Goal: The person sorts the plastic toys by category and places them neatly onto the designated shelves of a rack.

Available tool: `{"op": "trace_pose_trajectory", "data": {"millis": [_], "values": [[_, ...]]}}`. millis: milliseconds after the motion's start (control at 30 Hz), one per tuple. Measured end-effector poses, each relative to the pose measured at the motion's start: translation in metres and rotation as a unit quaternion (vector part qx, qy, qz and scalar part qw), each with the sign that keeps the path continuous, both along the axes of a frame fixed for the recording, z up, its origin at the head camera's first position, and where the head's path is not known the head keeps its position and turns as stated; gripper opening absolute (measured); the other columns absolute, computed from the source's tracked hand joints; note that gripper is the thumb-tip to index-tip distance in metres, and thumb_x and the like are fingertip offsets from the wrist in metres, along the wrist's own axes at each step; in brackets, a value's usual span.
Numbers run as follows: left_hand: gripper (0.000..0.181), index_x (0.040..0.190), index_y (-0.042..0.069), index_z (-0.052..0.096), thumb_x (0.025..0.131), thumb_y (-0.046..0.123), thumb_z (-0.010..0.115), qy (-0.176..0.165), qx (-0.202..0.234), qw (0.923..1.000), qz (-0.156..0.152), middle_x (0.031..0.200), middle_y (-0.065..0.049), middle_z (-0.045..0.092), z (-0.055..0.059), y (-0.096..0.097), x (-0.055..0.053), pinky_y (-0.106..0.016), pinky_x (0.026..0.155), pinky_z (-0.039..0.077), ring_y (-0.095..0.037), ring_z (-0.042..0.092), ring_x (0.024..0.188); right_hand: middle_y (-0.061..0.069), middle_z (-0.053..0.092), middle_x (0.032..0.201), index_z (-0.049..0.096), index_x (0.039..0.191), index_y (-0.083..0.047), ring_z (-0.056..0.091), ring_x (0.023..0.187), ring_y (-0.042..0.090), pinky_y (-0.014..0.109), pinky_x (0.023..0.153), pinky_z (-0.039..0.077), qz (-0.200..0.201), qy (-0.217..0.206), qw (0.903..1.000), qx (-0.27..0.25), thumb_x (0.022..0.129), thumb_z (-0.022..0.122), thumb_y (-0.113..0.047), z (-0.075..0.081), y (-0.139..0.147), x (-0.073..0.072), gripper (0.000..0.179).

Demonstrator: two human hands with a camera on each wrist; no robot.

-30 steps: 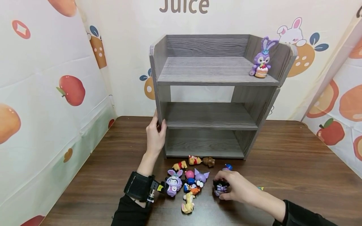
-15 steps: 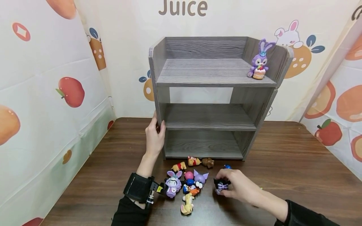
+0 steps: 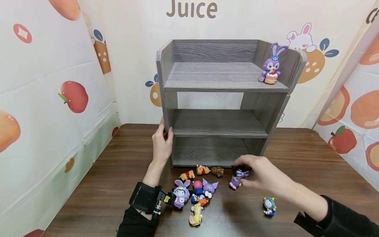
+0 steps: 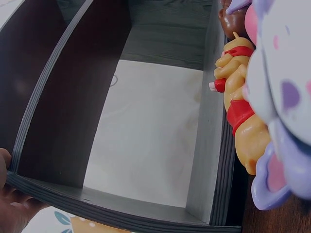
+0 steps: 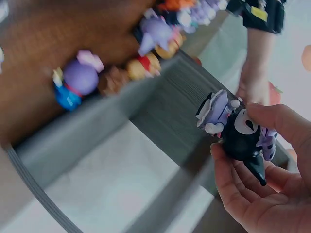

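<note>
My right hand pinches the black-headed toy while my left hand grips the shelf at nine o'clock, probably to steady it.

The dark figurine in my right hand looks like smooth, slightly shiny plastic. The grey shelf has a matt wood-grain finish (the edges look finely ribbed), the surface is brown, softly glossy wood-grain, and my left sleeve looks like matt cloth.
</note>
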State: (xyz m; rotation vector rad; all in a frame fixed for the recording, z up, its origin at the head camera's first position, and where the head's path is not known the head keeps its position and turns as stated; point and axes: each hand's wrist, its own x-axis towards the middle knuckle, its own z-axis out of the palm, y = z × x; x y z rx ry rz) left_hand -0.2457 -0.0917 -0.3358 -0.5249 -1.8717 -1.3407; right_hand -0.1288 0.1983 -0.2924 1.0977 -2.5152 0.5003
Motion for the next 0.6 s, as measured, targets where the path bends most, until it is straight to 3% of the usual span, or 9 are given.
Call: {"op": "trace_pose_trajectory", "data": {"millis": [333, 600], "values": [[0.048, 0.139, -0.006, 0.040, 0.092, -0.005, 0.049, 0.001, -0.001, 1.0000, 0.001, 0.131, -0.025, 0.053, 0.000, 0.000, 0.000, -0.049, 0.075, 0.053, -0.037, 0.060, 0.106, 0.001, 0.067, 0.093, 0.063, 0.100, -0.008, 0.063, 0.082, 0.013, 0.033, 0.068, 0.054, -0.031, 0.035, 0.9985, 0.029, 0.064, 0.081, -0.002, 0.073, -0.007, 0.001, 0.040], [0.048, 0.139, -0.006, 0.041, 0.092, -0.004, 0.049, 0.000, -0.002, 1.0000, 0.004, 0.131, -0.025, 0.053, 0.001, 0.000, 0.001, -0.049, 0.076, 0.053, -0.036, 0.060, 0.106, -0.001, 0.067, 0.087, 0.064, 0.100, -0.008, 0.060, 0.076, 0.009, 0.034, 0.065, 0.051, -0.036, 0.091, 0.9938, 0.054, 0.063, 0.081, -0.002, 0.123, -0.007, -0.011, 0.041]]}}
